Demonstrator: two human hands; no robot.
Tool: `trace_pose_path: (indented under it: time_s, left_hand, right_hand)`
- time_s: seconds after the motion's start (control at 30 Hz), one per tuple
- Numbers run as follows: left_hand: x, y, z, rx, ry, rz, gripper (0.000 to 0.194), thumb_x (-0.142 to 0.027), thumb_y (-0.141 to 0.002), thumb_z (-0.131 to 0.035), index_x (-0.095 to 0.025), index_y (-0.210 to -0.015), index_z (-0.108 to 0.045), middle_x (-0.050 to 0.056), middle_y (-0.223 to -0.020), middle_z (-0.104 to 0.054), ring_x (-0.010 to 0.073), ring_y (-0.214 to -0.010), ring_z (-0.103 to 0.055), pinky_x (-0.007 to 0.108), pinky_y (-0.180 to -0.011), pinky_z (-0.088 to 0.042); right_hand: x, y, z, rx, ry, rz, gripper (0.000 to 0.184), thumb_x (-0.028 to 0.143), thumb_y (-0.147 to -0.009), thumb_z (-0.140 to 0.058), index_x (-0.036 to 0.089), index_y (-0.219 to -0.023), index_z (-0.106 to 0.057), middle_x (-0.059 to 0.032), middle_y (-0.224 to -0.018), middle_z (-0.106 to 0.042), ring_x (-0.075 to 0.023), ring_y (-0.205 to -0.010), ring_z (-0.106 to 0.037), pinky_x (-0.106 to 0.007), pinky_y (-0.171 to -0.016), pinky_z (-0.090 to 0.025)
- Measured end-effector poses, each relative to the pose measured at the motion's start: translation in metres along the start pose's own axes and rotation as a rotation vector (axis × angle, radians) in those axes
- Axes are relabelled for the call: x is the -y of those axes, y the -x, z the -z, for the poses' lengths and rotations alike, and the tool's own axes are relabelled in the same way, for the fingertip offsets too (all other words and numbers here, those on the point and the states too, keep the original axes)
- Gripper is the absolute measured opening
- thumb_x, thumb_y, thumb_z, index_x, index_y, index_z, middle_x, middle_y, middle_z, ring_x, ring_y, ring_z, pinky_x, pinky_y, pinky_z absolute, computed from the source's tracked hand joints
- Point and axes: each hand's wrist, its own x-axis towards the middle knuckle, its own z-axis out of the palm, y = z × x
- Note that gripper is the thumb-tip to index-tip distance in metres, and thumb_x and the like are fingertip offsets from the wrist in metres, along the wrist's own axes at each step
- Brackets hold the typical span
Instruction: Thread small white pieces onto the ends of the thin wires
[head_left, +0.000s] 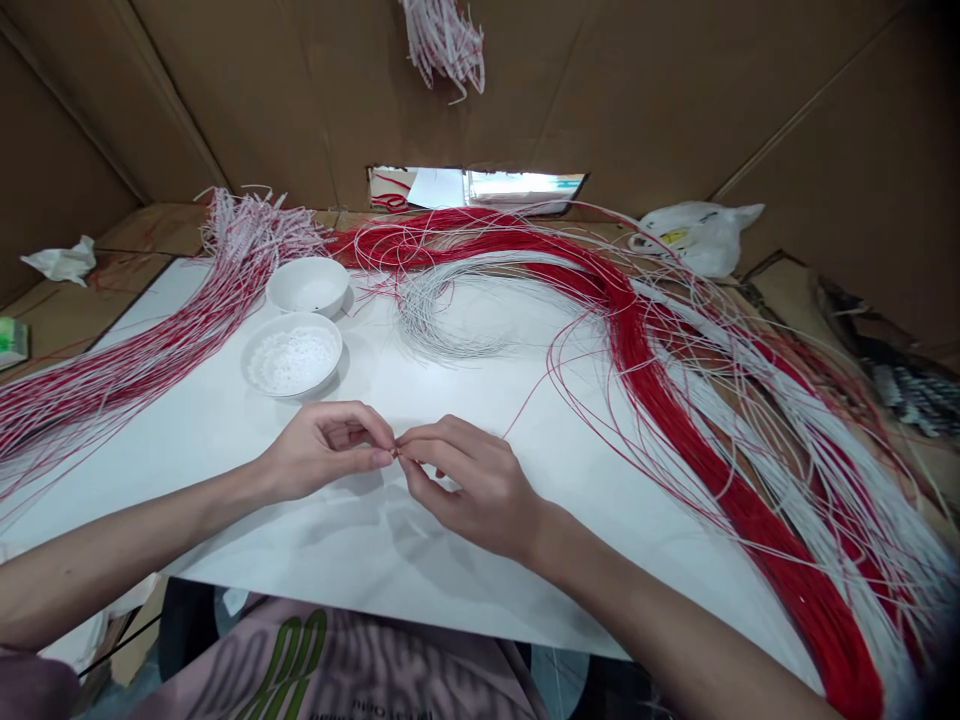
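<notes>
My left hand (330,452) and my right hand (469,480) meet above the white tabletop, their fingertips nearly touching. Both are closed in a pinch on the end of a thin red wire (525,405), which runs from behind my right hand toward the loose strands on the right. A tiny reddish bit shows between the fingertips, too small to make out. Just beyond my left hand stands a white bowl (339,372) holding many small white pieces (294,358). Behind it is a second white bowl (307,285), with a few dark specks inside.
A thick red bundle of wires (637,370) and white strands (712,420) sweep down the right side. At left lies a red bundle with white-tipped ends (259,230). Cardboard walls (330,100) enclose the table. A plastic bag (705,235) sits at back right.
</notes>
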Motion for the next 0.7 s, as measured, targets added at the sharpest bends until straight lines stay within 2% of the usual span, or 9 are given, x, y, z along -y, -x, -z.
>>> trace_pose_path:
  time_s: [0.17, 0.3, 0.43, 0.53, 0.7]
  left_hand:
    - [0.001, -0.001, 0.001, -0.025, -0.094, -0.057, 0.009, -0.013, -0.074, -0.076, -0.019, -0.080, -0.073, 0.000, -0.080, -0.070, 0.0099, -0.078, -0.064, 0.019, -0.074, -0.052]
    - [0.004, 0.000, 0.004, -0.034, -0.214, -0.032, 0.004, -0.018, -0.079, -0.073, -0.019, -0.083, -0.074, 0.002, -0.084, -0.072, 0.0112, -0.080, -0.065, 0.019, -0.073, -0.051]
    - [0.006, -0.001, 0.004, -0.045, -0.340, -0.050, 0.006, -0.023, -0.083, -0.069, -0.020, -0.086, -0.074, 0.002, -0.087, -0.073, 0.0122, -0.081, -0.066, 0.020, -0.072, -0.051]
    - [0.006, 0.000, 0.002, -0.051, -0.446, -0.126, 0.007, -0.022, -0.086, -0.066, -0.019, -0.088, -0.072, 0.003, -0.087, -0.073, 0.0135, -0.081, -0.066, 0.023, -0.073, -0.052]
    - [0.008, 0.003, -0.001, -0.104, -0.726, -0.394, 0.007, -0.013, -0.087, -0.062, -0.017, -0.091, -0.068, 0.004, -0.084, -0.070, 0.0137, -0.078, -0.065, 0.026, -0.072, -0.051]
  right_hand:
    - [-0.002, 0.002, 0.002, 0.058, 0.048, -0.010, 0.013, 0.007, -0.091, -0.055, 0.015, -0.093, -0.065, -0.0062, -0.087, -0.069, -0.0139, -0.077, -0.061, -0.027, -0.068, -0.053]
    - [-0.005, 0.002, 0.003, 0.030, 0.116, -0.068, 0.018, 0.009, -0.093, -0.053, 0.016, -0.090, -0.070, -0.0056, -0.079, -0.061, -0.0128, -0.070, -0.056, -0.024, -0.057, -0.048]
    - [-0.009, 0.004, 0.000, 0.009, 0.095, -0.094, 0.011, 0.012, -0.092, -0.059, 0.015, -0.090, -0.070, -0.0047, -0.077, -0.061, -0.0129, -0.070, -0.055, -0.024, -0.059, -0.048]
    - [-0.012, 0.006, -0.002, 0.024, 0.087, -0.099, 0.008, 0.014, -0.091, -0.061, 0.015, -0.092, -0.069, -0.0046, -0.079, -0.062, -0.0131, -0.072, -0.056, -0.025, -0.061, -0.049]
    - [-0.011, 0.007, -0.003, 0.057, 0.096, -0.093, 0.009, 0.015, -0.093, -0.058, 0.016, -0.095, -0.066, -0.0043, -0.081, -0.063, -0.0140, -0.076, -0.057, -0.026, -0.066, -0.050]
